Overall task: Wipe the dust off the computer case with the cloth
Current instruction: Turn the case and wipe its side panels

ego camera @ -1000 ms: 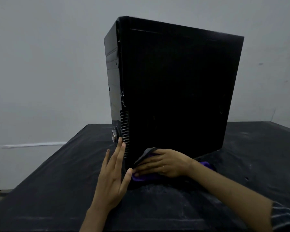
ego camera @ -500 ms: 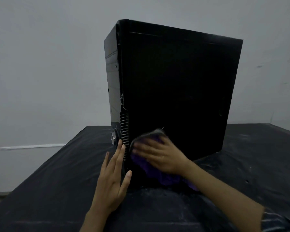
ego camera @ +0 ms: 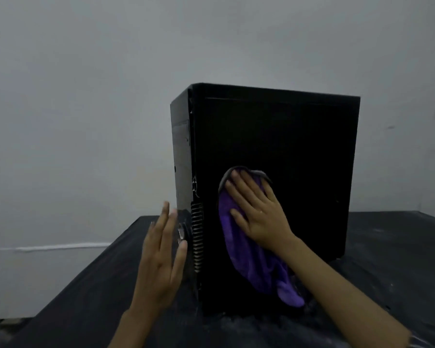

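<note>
Nearest to you, your left hand (ego camera: pixel 161 257) stands upright with its fingers straight and close together, the palm turned toward the front corner of the computer case (ego camera: pixel 274 197). Its grip is spread flat and holds nothing; the fingertips lie just beside the round knob (ego camera: pixel 182 233) low on the case's front, and you cannot tell from here whether the palm actually touches the case.

Your right forearm comes in from the lower right, with a striped sleeve (ego camera: pixel 427 341) at the very edge of view. Your right hand (ego camera: pixel 258 209) lies flat on the near side panel of the case, fingers straight and a little fanned, pressing the cloth (ego camera: pixel 251 259) against the panel rather than pinching it. The cloth is purple with a grey edge that curls over your fingertips at the top; below the hand it hangs down along the panel, its lower end close to the bench (ego camera: pixel 86 297).

The case is black and stands upright on the bench, its narrow front face turned to your left and its broad side panel facing you. A ribbed vent strip (ego camera: pixel 197 237) runs down the corner between the two faces, beside your left hand. The bench is covered in a dark sheet with pale dusty smears around the foot of the case and off to the right.

Behind it all is a plain grey wall (ego camera: pixel 86 96), with a pale line running along it low on the left.
</note>
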